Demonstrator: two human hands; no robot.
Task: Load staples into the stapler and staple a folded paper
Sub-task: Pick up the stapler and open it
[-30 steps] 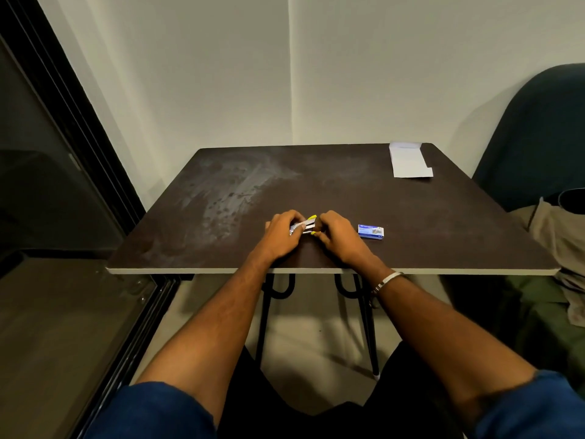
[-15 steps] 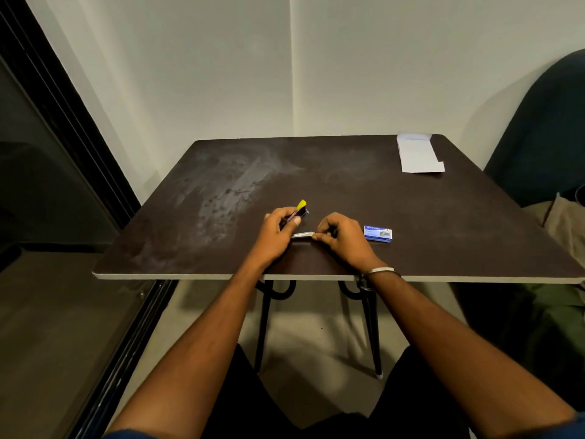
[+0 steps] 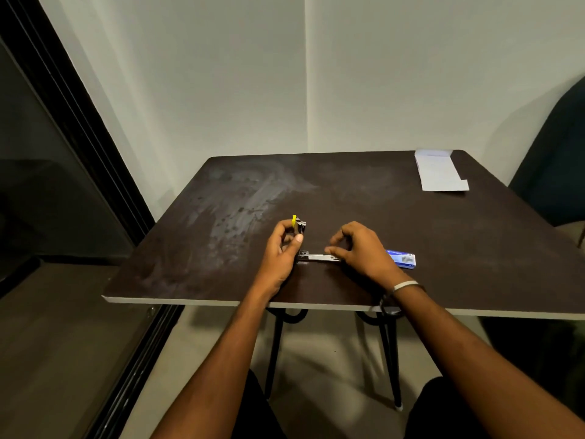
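Note:
A small stapler (image 3: 311,255) lies swung open near the table's front middle. Its yellow-and-black top stands upright, pinched by my left hand (image 3: 282,248). Its silver metal channel lies flat on the table, pointing right. My right hand (image 3: 359,248) rests over the right end of that channel, fingertips pinched at it; whether staples sit between the fingers cannot be seen. A small blue staple box (image 3: 401,258) lies just right of my right hand. The folded white paper (image 3: 440,172) lies at the far right corner.
The dark brown table (image 3: 316,191) has a smudged patch left of middle and its front edge near my wrists. A dark sliding door frame (image 3: 82,147) runs along the left. A dark chair (image 3: 557,160) stands at the right.
The stapler went from closed between both hands to swung open. My left hand lifted the yellow top upright while my right hand stayed on the metal channel. My head moved closer and lower.

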